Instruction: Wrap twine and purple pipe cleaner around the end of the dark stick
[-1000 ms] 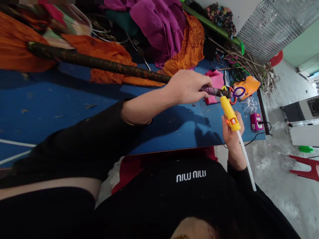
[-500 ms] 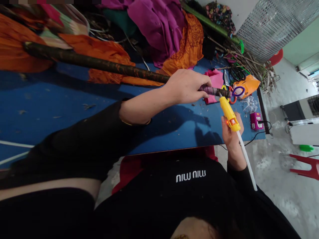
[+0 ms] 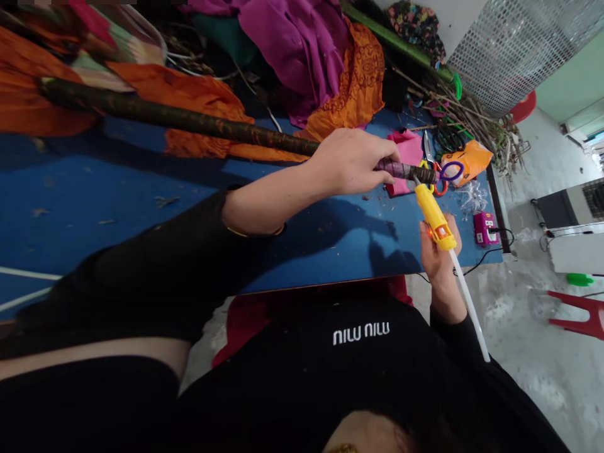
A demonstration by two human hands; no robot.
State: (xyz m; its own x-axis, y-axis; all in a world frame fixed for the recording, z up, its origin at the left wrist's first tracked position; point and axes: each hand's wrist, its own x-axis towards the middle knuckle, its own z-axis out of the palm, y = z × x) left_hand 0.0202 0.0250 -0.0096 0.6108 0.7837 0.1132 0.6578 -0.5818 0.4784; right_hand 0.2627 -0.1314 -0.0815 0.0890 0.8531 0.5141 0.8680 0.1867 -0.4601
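The left hand [image 3: 346, 160] is wrapped around the stick [image 3: 212, 126], thumb and fingers closed on it, holding it above the blue table [image 3: 189, 220]. The right hand [image 3: 436, 261] grips the yellow glue gun [image 3: 431, 211], its nozzle at the underside of the stick's right end — touching or just beside, I cannot tell. A purple band [image 3: 399, 170] already covers part of that end, while the long stretch left of the hand shows bare bark. No glue is visible on the stick; whether the purple loop [image 3: 462, 170] beyond the tip is attached is unclear. A white glue stick [image 3: 469, 305] juts from the gun, with plenty left.
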